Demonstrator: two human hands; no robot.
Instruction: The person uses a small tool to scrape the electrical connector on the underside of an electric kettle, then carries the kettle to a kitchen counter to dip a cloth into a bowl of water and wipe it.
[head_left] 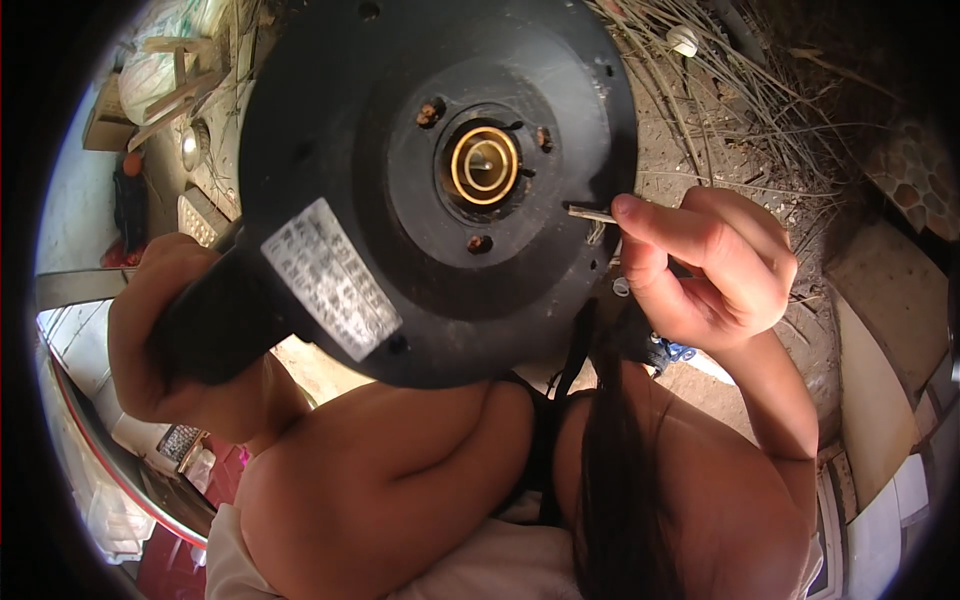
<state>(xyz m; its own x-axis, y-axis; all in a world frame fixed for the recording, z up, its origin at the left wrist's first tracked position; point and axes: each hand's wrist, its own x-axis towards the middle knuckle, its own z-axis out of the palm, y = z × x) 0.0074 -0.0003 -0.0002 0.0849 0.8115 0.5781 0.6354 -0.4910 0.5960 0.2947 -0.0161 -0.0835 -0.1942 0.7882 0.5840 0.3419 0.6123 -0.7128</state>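
A black electric kettle is tipped so that its round underside faces me. In the middle of that underside sits a connector with brass-coloured rings. Around it are several recessed holes, some with rusty brown stuff inside. A pale printed label sticks to the lower left of the kettle. My left hand is wrapped round the black handle. Between thumb and forefinger, my right hand pinches a short thin stick, its tip over the right part of the underside. Whether the tip touches the surface I cannot tell.
My bare knees are bent up beneath the kettle, with a dark hank of hair hanging between them. Dry twigs lie on the ground at the far right. Wooden pieces stand at the far left, and pale tiles at the right.
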